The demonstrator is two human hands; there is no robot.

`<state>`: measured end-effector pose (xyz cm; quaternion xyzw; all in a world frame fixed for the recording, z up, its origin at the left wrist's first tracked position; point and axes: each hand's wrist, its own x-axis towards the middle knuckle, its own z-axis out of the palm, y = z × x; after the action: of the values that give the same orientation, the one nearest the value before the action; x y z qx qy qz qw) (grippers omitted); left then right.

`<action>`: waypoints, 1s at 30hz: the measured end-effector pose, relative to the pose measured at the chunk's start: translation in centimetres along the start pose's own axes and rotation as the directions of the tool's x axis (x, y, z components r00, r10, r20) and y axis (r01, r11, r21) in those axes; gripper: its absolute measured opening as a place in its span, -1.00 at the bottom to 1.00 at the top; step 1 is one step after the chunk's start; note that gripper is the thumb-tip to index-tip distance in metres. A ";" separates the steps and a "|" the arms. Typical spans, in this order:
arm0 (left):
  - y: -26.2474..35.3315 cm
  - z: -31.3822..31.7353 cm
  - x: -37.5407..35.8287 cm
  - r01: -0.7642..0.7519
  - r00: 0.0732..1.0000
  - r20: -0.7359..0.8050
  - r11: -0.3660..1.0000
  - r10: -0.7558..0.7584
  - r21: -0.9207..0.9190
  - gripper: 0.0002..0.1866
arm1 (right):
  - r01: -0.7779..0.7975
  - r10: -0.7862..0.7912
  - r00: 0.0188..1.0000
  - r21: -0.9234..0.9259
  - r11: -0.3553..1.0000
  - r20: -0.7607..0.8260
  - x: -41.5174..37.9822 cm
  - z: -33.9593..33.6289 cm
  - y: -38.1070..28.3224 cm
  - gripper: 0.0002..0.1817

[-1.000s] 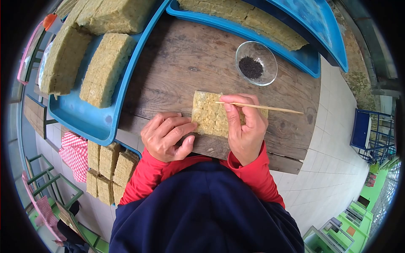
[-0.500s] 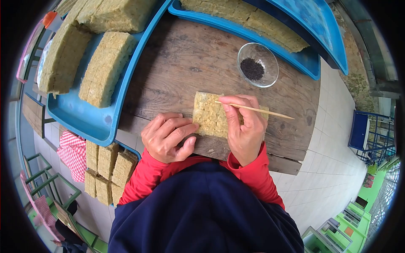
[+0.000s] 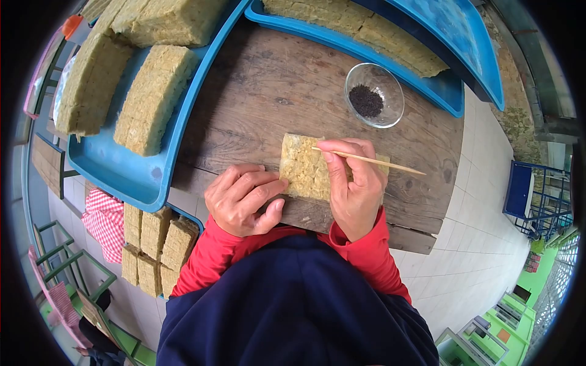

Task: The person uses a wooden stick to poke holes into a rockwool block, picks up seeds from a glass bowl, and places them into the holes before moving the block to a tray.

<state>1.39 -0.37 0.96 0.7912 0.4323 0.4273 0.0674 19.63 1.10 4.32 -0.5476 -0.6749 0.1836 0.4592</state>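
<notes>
A yellowish rockwool block (image 3: 304, 172), scored into small cubes, lies on the wooden table in front of me. Its right part is covered by my right hand (image 3: 354, 183), which pinches a thin bamboo skewer (image 3: 390, 164) between thumb and fingers. The skewer's left tip is over the block's upper middle, and its other end points out to the right. Loosely curved, my left hand (image 3: 244, 198) rests at the block's left edge with a fingertip against it, thumb apart. Beyond the block stands a glass bowl (image 3: 392, 110) holding small dark seeds (image 3: 365, 100).
A blue tray (image 3: 144, 177) at the left carries large rockwool slabs (image 3: 149, 100). Along the back, another blue tray (image 3: 455, 100) holds more rockwool, with a further blue tray (image 3: 448, 36) overlapping it. Cut rockwool blocks (image 3: 149, 247) sit below left, beside a red checked cloth (image 3: 104, 224).
Both hands, the skewer and the block keep nearly the same places. The whole view has shifted very slightly.
</notes>
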 end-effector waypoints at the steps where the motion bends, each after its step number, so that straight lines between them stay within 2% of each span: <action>1: 0.0 0.0 0.0 -0.001 1.000 -0.001 1.000 0.001 0.001 -0.82 | 0.001 -0.001 1.000 -0.005 1.000 0.000 0.0 0.0 0.0 -0.84; 14: -0.1 0.0 0.0 -0.007 1.000 0.009 1.000 0.007 -0.003 -0.81 | -0.051 0.051 0.998 0.008 0.999 0.040 0.0 -0.1 -0.2 -0.83; 30: -0.1 -0.1 -0.2 -0.019 0.999 0.033 1.000 0.020 -0.017 -0.80 | 0.001 -0.002 0.998 0.008 1.000 0.061 0.1 -0.2 -0.2 -0.79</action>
<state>1.21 -0.49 0.83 0.8018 0.4199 0.4182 0.0769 19.66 1.08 4.57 -0.5394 -0.6883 0.2026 0.4408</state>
